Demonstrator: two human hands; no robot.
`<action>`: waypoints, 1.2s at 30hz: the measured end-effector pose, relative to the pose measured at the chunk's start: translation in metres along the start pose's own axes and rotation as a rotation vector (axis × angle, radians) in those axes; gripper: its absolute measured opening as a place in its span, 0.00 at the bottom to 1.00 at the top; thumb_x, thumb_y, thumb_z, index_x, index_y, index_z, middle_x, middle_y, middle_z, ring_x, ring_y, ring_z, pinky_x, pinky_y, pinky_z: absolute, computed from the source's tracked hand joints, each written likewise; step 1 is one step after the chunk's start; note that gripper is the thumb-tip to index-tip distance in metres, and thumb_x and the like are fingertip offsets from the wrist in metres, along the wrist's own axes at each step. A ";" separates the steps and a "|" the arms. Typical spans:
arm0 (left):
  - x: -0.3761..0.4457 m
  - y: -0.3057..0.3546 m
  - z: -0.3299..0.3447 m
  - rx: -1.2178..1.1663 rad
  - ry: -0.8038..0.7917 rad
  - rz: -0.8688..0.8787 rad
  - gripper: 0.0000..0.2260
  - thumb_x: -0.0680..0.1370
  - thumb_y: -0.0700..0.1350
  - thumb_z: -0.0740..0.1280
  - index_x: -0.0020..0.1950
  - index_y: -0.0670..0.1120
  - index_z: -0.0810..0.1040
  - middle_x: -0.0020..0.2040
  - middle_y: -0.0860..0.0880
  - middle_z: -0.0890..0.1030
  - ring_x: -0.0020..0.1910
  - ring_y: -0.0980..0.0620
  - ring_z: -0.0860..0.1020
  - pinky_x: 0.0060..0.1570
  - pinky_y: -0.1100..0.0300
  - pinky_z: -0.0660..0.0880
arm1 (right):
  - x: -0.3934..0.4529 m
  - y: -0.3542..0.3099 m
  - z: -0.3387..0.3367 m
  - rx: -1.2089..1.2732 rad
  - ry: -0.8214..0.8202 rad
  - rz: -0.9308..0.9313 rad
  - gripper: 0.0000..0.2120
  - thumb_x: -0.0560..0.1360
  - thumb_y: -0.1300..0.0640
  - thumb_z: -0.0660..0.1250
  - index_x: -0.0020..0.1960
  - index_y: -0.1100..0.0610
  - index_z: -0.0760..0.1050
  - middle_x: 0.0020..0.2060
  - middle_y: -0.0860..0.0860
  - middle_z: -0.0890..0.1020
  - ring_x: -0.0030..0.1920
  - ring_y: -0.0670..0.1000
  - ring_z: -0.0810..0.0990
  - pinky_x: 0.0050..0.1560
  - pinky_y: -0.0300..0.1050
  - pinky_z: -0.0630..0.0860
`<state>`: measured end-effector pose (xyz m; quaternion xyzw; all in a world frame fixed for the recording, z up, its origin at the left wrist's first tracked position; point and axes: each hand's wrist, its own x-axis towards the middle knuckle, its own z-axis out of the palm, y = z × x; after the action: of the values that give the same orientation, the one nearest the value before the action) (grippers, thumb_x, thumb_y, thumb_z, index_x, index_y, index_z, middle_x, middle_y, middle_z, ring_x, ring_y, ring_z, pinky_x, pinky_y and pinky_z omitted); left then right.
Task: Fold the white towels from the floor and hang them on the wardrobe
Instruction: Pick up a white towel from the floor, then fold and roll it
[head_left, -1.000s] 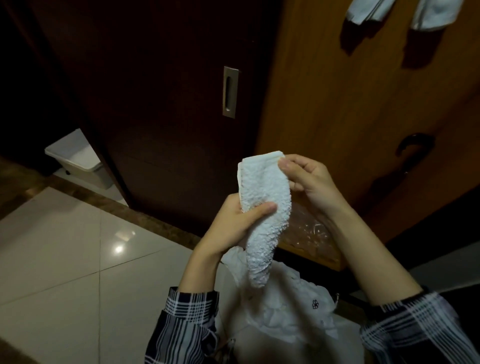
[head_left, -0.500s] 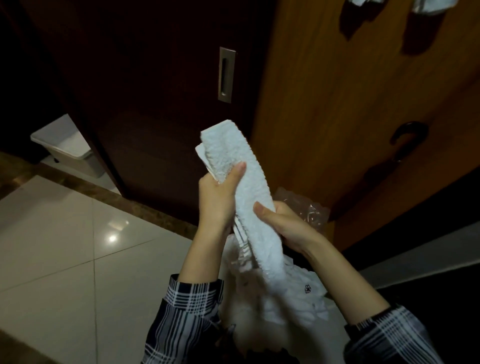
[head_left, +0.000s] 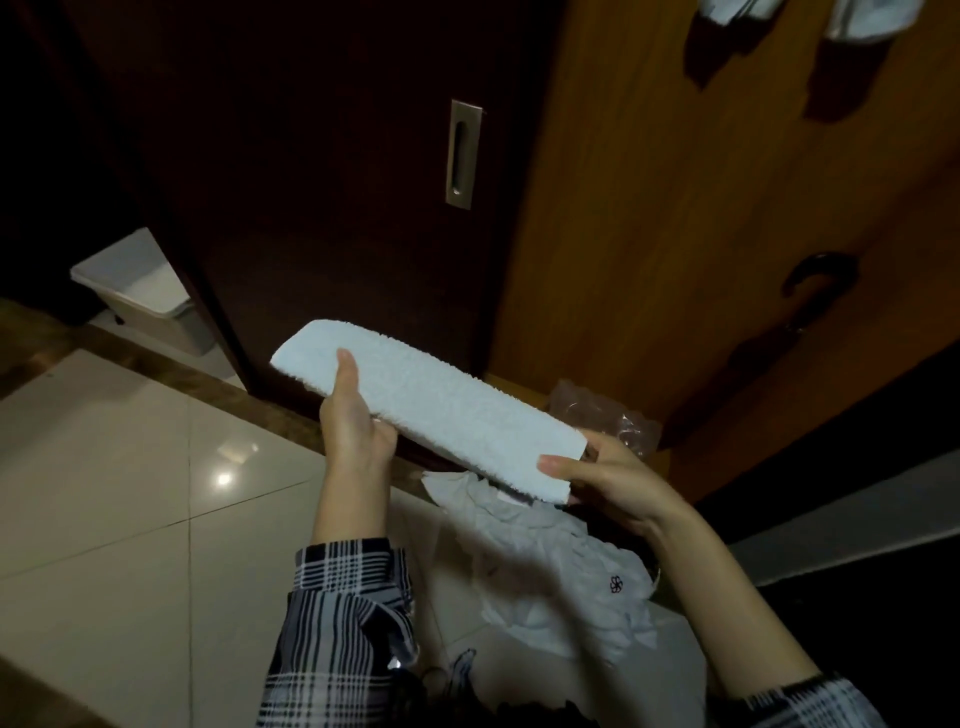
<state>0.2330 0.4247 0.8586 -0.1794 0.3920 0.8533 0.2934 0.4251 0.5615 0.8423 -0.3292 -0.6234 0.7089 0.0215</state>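
White terry towel (head_left: 431, 410), folded into one long narrow strip, is held in the air in front of the wardrobe, slanting from upper left down to lower right. The left hand (head_left: 353, 415) grips it near the upper-left end, thumb on top and the other fingers curled underneath. The right hand (head_left: 608, 478) pinches the lower-right end, thumb lying across the top face, the remaining fingers hidden below. Both arms wear plaid checked sleeves (head_left: 348, 613).

Below the strip, on the pale glossy tiled floor (head_left: 130, 493), lies one crumpled heap of white cloth (head_left: 550, 571) with a small dark emblem on it; how many pieces make up the heap cannot be told. A clear crinkled plastic bag (head_left: 608, 415) sits just behind the right hand.

The dark brown wardrobe door (head_left: 322, 182) carries one recessed metal handle (head_left: 462, 153). The lighter wooden door (head_left: 675, 208) beside it has one dark curved handle (head_left: 818, 275). Two white towels (head_left: 862, 21) hang at its top edge. One white lidded bin (head_left: 140, 291) stands at the far left.
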 end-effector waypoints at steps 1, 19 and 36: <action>0.001 0.001 -0.002 0.000 -0.004 -0.009 0.08 0.79 0.48 0.65 0.54 0.45 0.71 0.52 0.45 0.79 0.57 0.45 0.78 0.62 0.44 0.73 | 0.000 -0.002 -0.003 -0.022 0.008 -0.013 0.25 0.61 0.55 0.77 0.55 0.59 0.77 0.43 0.54 0.83 0.41 0.52 0.80 0.33 0.40 0.75; -0.028 -0.017 0.037 0.432 -0.454 0.218 0.09 0.76 0.46 0.67 0.53 0.44 0.78 0.51 0.44 0.84 0.50 0.47 0.83 0.48 0.52 0.80 | 0.014 -0.030 0.014 -0.466 -0.176 -0.071 0.31 0.64 0.52 0.78 0.64 0.51 0.71 0.59 0.46 0.79 0.59 0.45 0.78 0.58 0.42 0.76; -0.015 0.007 0.100 0.598 -0.630 0.652 0.45 0.66 0.31 0.75 0.76 0.50 0.56 0.56 0.55 0.76 0.52 0.67 0.78 0.48 0.69 0.76 | -0.017 -0.104 -0.026 -0.798 0.465 -0.370 0.07 0.70 0.49 0.74 0.39 0.51 0.80 0.34 0.49 0.83 0.34 0.50 0.80 0.36 0.49 0.75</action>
<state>0.2326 0.4929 0.9335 0.3074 0.5460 0.7638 0.1549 0.4119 0.5997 0.9431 -0.3448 -0.8729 0.3071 0.1576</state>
